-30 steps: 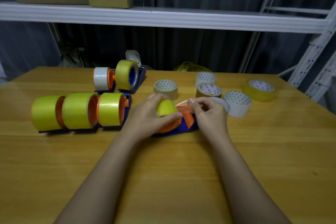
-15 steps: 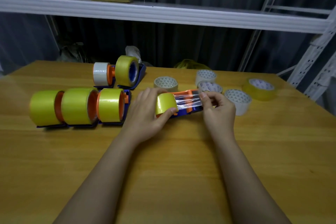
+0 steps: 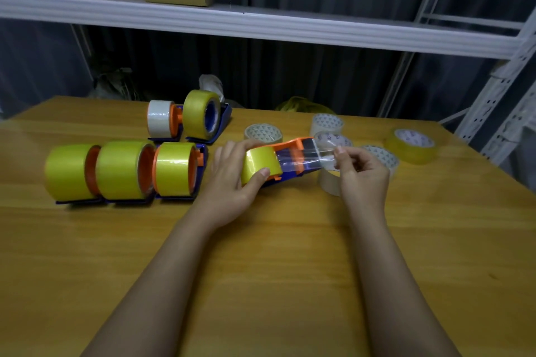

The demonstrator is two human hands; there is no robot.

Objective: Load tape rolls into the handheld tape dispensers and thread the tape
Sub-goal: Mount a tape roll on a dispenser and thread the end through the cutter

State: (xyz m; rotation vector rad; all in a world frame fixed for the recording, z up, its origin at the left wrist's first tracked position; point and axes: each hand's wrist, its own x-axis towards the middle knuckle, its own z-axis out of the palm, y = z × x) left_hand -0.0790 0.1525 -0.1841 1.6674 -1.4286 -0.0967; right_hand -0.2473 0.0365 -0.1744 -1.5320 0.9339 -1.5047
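Yellow tape roll (image 3: pixel 259 164) on dispenser (image 3: pixel 293 158) gripped by left hand (image 3: pixel 232 180), kept steady; tape end (image 3: pixel 324 153) pinched by right hand (image 3: pixel 361 174), stretched out for threading.

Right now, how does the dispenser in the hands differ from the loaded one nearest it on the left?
The held dispenser is gripped by the left hand; the parked dispenser stands untouched on the table. The held one has tape drawn out, pinched by the right hand; the parked one shows none. Both carry yellow rolls.
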